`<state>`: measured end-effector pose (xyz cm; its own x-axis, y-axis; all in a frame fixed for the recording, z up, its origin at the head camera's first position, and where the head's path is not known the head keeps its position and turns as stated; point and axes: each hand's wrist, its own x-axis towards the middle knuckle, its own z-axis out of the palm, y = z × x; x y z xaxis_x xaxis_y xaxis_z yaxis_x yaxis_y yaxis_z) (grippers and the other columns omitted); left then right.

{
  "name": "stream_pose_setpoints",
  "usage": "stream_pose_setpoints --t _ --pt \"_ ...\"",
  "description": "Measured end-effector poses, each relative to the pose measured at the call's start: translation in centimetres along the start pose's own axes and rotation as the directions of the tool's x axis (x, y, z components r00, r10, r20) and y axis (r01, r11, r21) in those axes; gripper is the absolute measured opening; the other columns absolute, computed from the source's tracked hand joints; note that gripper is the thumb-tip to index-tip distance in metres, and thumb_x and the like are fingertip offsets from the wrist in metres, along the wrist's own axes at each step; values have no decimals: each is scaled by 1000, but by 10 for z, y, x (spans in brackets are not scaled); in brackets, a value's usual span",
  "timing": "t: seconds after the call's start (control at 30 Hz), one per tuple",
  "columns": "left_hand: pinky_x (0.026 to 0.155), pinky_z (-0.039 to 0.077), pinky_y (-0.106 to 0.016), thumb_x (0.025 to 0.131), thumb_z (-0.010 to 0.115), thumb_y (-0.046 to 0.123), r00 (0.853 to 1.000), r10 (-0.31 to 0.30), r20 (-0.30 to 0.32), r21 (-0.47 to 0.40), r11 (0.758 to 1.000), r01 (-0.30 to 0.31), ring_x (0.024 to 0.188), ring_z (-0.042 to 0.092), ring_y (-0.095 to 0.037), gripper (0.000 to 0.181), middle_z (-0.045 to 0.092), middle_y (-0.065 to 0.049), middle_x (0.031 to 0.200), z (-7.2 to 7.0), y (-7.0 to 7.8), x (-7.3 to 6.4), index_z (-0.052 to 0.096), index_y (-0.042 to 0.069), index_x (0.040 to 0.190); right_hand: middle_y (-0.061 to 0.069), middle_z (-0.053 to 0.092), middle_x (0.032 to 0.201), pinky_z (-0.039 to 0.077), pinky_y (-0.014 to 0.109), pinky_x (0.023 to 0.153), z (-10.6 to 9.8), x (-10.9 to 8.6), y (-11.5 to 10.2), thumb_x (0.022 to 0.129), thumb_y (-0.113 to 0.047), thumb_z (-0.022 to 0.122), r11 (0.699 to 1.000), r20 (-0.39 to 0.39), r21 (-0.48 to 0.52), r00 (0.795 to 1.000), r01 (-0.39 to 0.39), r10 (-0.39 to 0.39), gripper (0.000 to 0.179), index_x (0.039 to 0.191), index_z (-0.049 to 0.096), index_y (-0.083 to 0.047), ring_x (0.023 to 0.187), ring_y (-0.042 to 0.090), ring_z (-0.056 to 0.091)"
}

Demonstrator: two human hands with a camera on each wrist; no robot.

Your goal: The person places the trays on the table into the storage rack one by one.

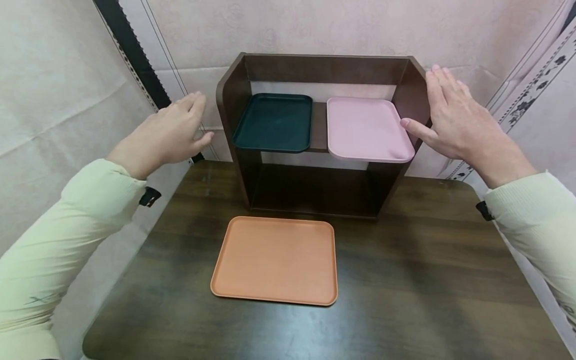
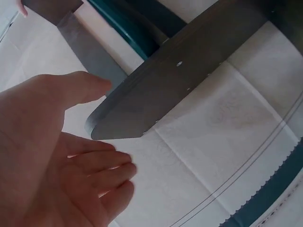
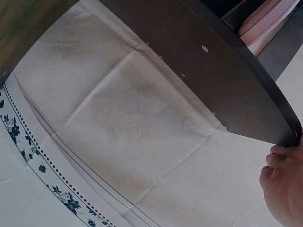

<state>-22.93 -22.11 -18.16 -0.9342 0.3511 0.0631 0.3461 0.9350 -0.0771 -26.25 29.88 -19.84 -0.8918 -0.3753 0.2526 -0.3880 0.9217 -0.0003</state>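
Observation:
A dark brown two-tier shelf (image 1: 313, 190) stands toward the back of the table. Its upper tier bears a dark green tray (image 1: 274, 122) on the left and a pink tray (image 1: 366, 129) on the right. An orange tray (image 1: 275, 261) lies flat on the table before it. My left hand (image 1: 168, 130), fingers extended and nothing in it, is just left of the shelf's left side panel (image 2: 165, 71). On the other side my right hand (image 1: 465, 122) is at the right side panel (image 3: 208, 61), fingers straight, thumb in front by the pink tray's edge.
The brown wooden table (image 1: 432, 280) has a rounded back right corner. Pale patterned cloth (image 1: 324, 30) hangs behind the shelf, with more along the left and right sides. A dark strip (image 1: 135, 55) runs down the cloth at the left.

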Motion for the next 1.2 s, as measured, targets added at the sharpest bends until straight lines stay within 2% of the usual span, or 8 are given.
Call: stream_pose_setpoints --t 0.2,0.37,0.47,0.57,0.63,0.73,1.0,1.2 --pt "93 59 -64 106 58 28 997 31 68 3 1000 -31 106 70 -51 68 59 -43 133 7 -3 -10 37 -20 148 26 -16 174 -3 61 134 1 0 0 108 -60 39 1000 8 -7 1000 -2 2 101 165 -14 5 164 44 -12" --pt "75 64 -54 104 62 28 990 49 133 -41 998 -43 77 73 -37 59 69 -37 111 18 -8 -19 51 -19 138 25 -17 174 -3 61 133 0 1 -1 108 -60 38 1000 17 -9 1000 -4 4 101 165 -15 4 164 44 -13" --pt "66 60 -44 103 65 27 984 48 169 -97 995 -31 55 60 -23 56 70 -27 86 28 -12 -25 56 -18 135 25 -17 174 -3 62 133 -1 1 -1 108 -60 38 1000 23 -7 1000 -1 1 101 165 -15 4 163 44 -13" --pt "74 62 -47 102 68 25 978 44 205 -154 988 -12 65 67 -26 56 72 -25 90 38 -13 -29 58 -18 135 26 -16 174 -3 63 133 -1 2 -1 108 -60 39 1000 23 -6 1000 -1 1 101 165 -14 5 163 45 -12" --pt "84 63 -53 100 70 24 974 53 222 -179 984 -13 85 74 -37 54 74 -31 103 45 -14 -30 59 -18 132 26 -16 174 -3 62 133 -2 2 0 108 -59 39 1000 25 -7 1000 -4 4 101 165 -14 5 163 45 -12" --pt "95 60 -60 98 72 23 965 71 251 -217 976 -15 116 69 -50 51 70 -36 123 57 -15 -34 62 -18 127 26 -18 174 -4 62 133 -2 2 1 108 -60 38 1000 33 -12 999 -9 9 101 165 -15 5 163 45 -13" --pt "93 61 -56 94 77 25 927 75 369 -304 952 43 112 73 -43 47 79 -23 110 101 -14 -44 68 -14 118 24 -21 173 -5 60 133 -3 2 -1 108 -61 35 1000 53 -12 998 -22 22 100 164 -16 5 163 44 -15" --pt "82 63 -43 90 81 27 891 64 450 -352 929 111 93 74 -21 39 80 -7 96 138 -13 -54 70 -6 108 25 -20 173 -5 61 133 -2 3 -1 108 -60 36 1000 47 4 999 -17 17 101 164 -16 5 163 45 -15"
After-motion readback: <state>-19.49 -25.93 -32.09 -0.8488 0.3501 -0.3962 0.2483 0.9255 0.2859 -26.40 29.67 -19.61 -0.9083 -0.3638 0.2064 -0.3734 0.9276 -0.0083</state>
